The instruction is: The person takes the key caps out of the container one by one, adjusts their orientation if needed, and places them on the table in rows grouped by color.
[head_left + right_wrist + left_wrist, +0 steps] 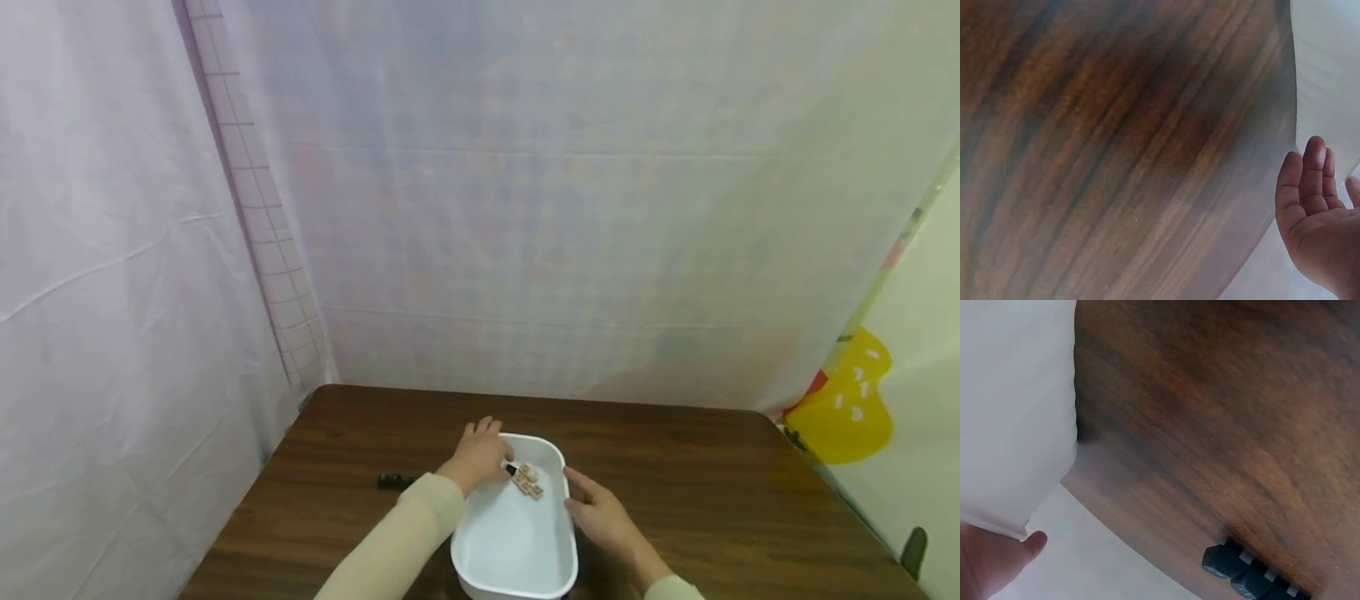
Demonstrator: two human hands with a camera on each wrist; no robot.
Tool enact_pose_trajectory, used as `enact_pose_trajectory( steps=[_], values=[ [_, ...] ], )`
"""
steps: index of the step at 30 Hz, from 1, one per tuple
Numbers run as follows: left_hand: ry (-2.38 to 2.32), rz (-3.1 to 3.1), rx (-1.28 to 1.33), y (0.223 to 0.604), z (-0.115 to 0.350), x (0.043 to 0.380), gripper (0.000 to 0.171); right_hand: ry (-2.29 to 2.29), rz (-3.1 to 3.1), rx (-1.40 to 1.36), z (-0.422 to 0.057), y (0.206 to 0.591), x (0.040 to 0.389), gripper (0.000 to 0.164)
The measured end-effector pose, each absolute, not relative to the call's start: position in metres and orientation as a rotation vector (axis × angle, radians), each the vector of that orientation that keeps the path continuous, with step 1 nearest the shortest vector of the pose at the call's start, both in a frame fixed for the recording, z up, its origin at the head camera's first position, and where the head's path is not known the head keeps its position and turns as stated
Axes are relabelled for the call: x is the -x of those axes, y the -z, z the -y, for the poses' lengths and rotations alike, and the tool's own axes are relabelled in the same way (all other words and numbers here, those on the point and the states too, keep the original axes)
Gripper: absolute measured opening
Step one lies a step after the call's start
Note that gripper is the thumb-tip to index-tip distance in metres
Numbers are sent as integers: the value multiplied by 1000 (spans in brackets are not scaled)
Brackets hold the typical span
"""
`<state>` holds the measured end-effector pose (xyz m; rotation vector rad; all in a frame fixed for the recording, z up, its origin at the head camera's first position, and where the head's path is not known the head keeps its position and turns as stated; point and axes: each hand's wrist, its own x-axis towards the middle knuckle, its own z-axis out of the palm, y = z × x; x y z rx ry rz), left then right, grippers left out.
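Note:
A white oblong basin (517, 533) stands on the dark wooden table between both hands. Over its far left rim lies my left hand (483, 454), some fingertips spread past the edge, the thumb side inside. Close to that side is a small black piece (511, 469), beside several light wooden tiles (527, 478) on the basin floor. Whether the left hand pinches the black piece is hidden. At the right wall, my right hand (1319, 212) has its fingers stretched along the outside, while its thumb stands apart.
A row of black blocks (395, 481) lies on the table left of the basin, also partly seen in the left wrist view. The wooden table (697, 483) ends at a pale curtain (540, 250) behind, with another hanging sheet (112, 292) at the left.

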<state>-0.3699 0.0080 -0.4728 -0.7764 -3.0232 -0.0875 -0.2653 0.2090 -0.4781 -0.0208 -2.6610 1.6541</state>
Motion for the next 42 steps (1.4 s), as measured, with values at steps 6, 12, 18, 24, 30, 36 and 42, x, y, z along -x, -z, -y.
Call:
enact_pose_trajectory(
  steps=[6, 12, 18, 24, 30, 36, 42],
  values=[
    [-73, 3033, 765, 477, -13, 373, 26, -1612, 2684, -8, -208, 477, 267, 54],
    [-99, 3005, 788, 477, -13, 371, 24, -1574, 2708, -6, -208, 476, 267, 53],
    [-119, 2990, 801, 476, -13, 370, 19, -1585, 2696, -19, -207, 476, 265, 52],
    [-16, 2980, 803, 473, -11, 370, 17, -1593, 2710, -2, -207, 475, 267, 53],
    [176, 2924, 798, 464, -3, 372, 15, -1580, 2746, 43, -206, 475, 269, 54],
    [541, 2874, 791, 454, 5, 373, 15, -1596, 2711, -5, -207, 476, 268, 53],
    [931, 2900, 710, 448, 8, 368, 14, -1586, 2701, -16, -208, 477, 267, 52]
  ],
)
